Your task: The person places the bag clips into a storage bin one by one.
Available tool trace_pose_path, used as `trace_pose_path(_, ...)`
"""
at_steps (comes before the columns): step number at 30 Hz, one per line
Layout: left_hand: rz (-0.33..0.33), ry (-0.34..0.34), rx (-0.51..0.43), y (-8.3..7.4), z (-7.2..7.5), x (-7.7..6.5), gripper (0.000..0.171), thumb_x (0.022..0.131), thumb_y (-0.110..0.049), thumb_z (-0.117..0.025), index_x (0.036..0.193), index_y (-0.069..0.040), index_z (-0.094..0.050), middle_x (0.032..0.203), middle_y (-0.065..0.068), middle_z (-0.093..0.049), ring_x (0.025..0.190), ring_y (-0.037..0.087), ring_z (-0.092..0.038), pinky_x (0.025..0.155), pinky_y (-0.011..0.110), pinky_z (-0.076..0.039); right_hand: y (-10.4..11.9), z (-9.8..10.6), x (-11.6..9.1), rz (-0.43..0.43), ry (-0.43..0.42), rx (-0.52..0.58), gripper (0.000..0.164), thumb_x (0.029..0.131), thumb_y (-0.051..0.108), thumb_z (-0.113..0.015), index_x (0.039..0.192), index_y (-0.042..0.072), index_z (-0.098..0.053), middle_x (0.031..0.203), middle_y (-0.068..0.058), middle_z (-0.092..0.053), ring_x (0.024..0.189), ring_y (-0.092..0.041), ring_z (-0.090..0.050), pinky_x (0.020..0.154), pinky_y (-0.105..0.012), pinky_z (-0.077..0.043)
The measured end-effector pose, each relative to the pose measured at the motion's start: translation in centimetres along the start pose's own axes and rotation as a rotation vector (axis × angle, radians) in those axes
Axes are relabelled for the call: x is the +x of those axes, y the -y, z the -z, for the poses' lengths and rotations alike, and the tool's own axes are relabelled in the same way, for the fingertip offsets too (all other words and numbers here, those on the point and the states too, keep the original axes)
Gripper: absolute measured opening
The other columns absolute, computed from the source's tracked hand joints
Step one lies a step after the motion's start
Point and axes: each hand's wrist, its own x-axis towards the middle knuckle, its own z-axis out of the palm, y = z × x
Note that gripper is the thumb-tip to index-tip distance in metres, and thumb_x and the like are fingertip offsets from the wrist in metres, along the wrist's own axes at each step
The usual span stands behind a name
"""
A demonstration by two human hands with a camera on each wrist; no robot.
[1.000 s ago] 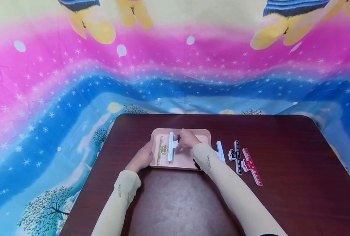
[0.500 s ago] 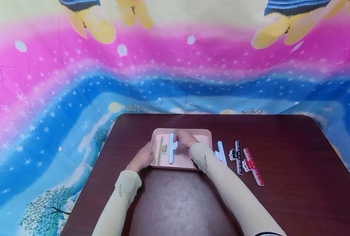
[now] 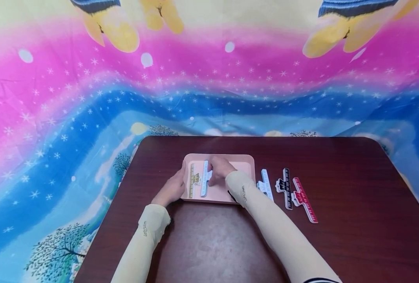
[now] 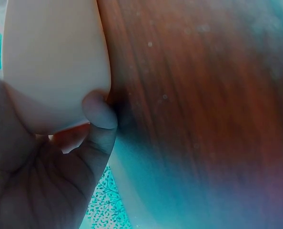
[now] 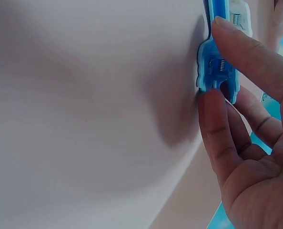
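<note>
One light-blue piano-key clip (image 3: 205,181) pinched in the right grip (image 3: 222,169), inside the pink tray (image 3: 218,195).

Right thumb and fingers are clamped on the clip's handle end; the left grip (image 3: 171,188) holds the tray at its near-left corner. A gold clip (image 3: 192,182) lies inside along the tray's left wall. Right of the tray, on the tabletop (image 3: 354,196), lie a pale-blue clip (image 3: 267,184), then black (image 3: 288,190) and red (image 3: 305,200) ones.

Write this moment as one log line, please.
Left hand: holds pink tray; right hand: pinches blue clip; gold clip: in tray
</note>
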Motion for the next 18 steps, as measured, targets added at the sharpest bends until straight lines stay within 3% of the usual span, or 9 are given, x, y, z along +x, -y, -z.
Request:
trace_pose_path(10,0.015,0.012,-0.001,-0.12,-0.04,0.01,0.071,0.106,-0.009,-0.035,0.167,-0.01,0.001,0.17,0.02,-0.026,0.153,0.034,-0.035,0.126,0.048,-0.03,0.0,-0.22,0.07,0.016,-0.016,-0.033,0.043,0.058,0.013,-0.101,0.091,0.006,-0.074,0.097,-0.003,-0.067,0.093,-0.02,-0.059,0.091,-0.033,-0.053)
trace_pose_path(18,0.025,0.006,-0.002,-0.23,-0.08,-0.06,0.073,0.105,-0.008,-0.037,0.167,-0.01,0.0,0.17,0.019,-0.026,0.153,0.034,-0.035,0.126,0.048,-0.029,0.21,0.49,-0.48,-0.013,0.054,0.028,0.047,0.064,0.012,-0.099,0.103,0.006,-0.073,0.102,-0.005,-0.07,0.092,-0.02,-0.06,0.088,-0.034,-0.054)
